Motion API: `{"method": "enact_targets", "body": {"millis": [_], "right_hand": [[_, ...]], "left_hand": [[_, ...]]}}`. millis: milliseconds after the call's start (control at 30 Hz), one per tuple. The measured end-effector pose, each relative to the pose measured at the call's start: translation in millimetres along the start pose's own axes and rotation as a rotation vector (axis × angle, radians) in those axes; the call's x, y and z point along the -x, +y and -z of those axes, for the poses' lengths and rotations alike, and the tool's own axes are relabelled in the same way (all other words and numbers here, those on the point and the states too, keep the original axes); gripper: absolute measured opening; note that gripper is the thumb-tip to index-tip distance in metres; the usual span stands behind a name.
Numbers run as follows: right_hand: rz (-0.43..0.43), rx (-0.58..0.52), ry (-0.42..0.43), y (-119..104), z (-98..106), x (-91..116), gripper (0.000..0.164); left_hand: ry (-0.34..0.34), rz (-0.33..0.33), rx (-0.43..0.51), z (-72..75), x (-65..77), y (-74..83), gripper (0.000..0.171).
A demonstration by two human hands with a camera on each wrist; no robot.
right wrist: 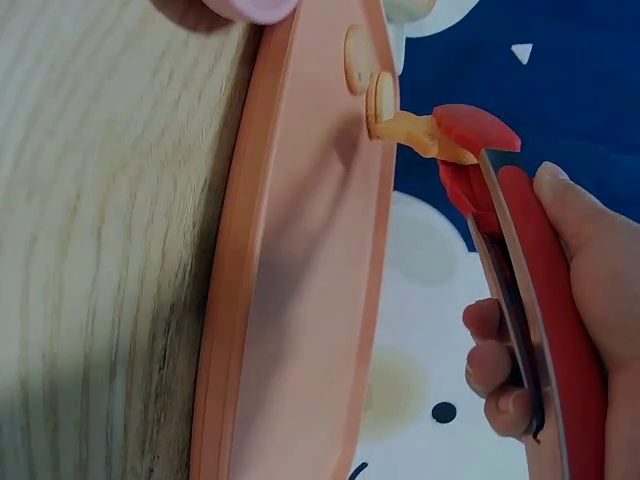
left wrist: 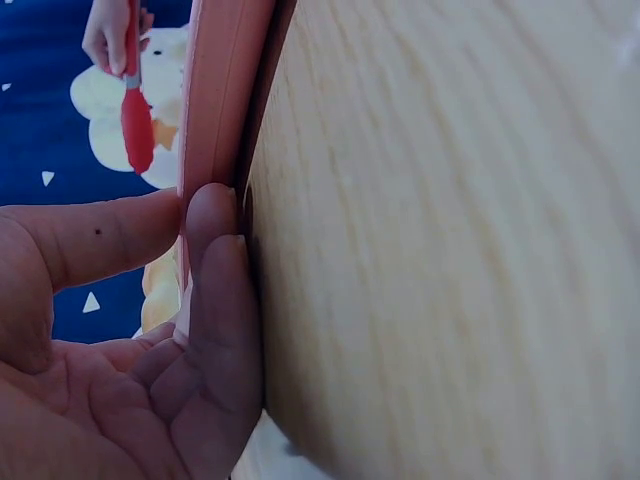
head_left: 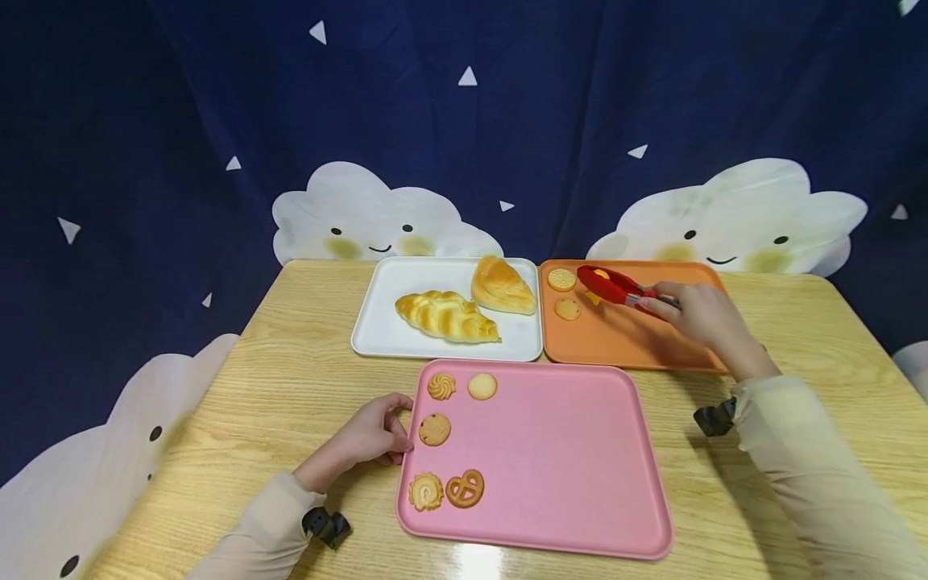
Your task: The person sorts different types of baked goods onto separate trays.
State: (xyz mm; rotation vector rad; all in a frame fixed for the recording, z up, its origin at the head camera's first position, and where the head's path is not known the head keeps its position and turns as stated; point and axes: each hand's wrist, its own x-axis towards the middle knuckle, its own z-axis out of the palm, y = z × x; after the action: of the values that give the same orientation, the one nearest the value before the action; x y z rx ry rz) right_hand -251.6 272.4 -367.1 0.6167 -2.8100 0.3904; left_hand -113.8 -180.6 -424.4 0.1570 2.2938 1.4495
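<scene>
The left hand (head_left: 371,433) pinches the rectangular pink plastic tray's (head_left: 558,459) left edge, while red-and-metal tongs (head_left: 618,288) in the right hand (head_left: 699,314) clamp a yellow-orange biscuit (right wrist: 408,132) above the orange plastic tray's (head_left: 587,346) far-left corner, its protruding part risking a slip if pressure slackens.

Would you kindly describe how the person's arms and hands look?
The left sleeve and right sleeve are long, pale cream and softly wrinkled. Beside each sits a small black device. The left hand and right hand wear no gloves.
</scene>
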Motion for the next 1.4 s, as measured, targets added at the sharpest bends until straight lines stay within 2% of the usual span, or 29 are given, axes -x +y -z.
{"method": "enact_targets", "body": {"millis": [167, 633, 933, 1133, 1400], "right_hand": [[-0.051, -0.036, -0.009, 7.4, -3.8, -7.4, 0.031], [-0.155, -0.059, -0.121, 13.5, -14.5, -23.2, 0.044], [-0.198, -0.04, -0.098, 20.9, -20.3, -29.7, 0.05], [-0.2, 0.014, -0.096, 25.7, -20.4, -29.0, 0.051], [-0.225, 0.035, -0.099, 29.6, -19.7, -24.2, 0.066]], "left_hand": [[0.001, -0.003, 0.002, 0.1, -0.1, -1.5, 0.046], [-0.005, -0.02, 0.011, -0.1, 0.9, 0.3, 0.044], [0.001, -0.023, 0.015, 0.4, 1.0, -0.2, 0.046], [0.007, -0.017, -0.002, -0.5, -1.1, -3.9, 0.045], [0.007, -0.015, 0.005, -0.2, -1.0, -3.5, 0.045]]}}
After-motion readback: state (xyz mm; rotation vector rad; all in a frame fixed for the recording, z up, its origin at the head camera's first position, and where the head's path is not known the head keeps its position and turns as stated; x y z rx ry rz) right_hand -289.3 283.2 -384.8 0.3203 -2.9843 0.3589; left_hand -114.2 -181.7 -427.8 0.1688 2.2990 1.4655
